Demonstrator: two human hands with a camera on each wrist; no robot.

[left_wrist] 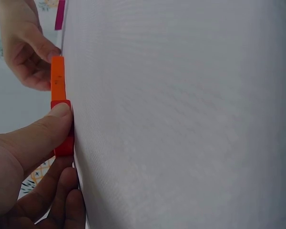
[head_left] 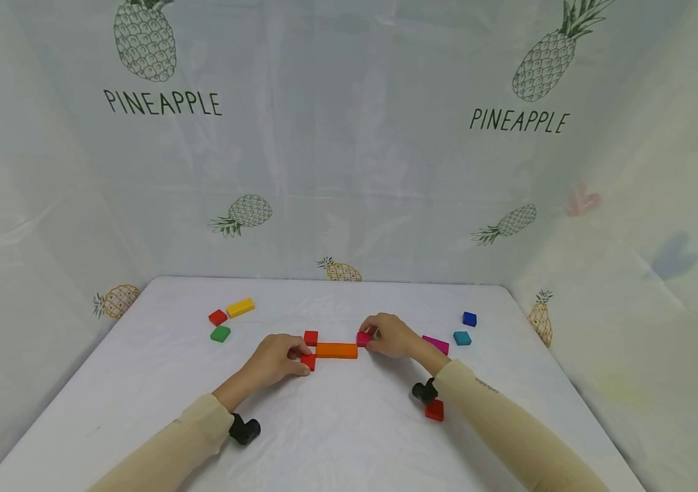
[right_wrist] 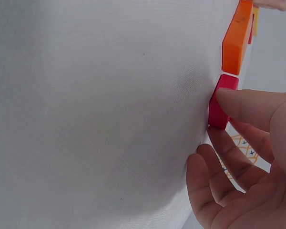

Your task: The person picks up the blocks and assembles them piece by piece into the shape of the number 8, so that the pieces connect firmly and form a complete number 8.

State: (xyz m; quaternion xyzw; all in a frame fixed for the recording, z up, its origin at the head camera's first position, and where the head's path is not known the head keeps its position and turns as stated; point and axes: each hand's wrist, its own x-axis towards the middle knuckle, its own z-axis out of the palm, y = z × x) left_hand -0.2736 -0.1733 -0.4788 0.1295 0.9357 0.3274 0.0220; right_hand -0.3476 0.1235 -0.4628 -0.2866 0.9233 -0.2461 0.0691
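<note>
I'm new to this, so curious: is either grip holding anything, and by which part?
Left grip pinches a red square block by its near and far sides; right grip, a crimson rectangular block likewise.

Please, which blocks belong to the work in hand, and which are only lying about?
Seemingly in use:
left hand, holding the front red block
right hand, holding a crimson block
orange block between them
rear red block

Apparently just lying about:
left: yellow block, farthest red block, green block
right: magenta block, teal block, blue block, nearest red block
</note>
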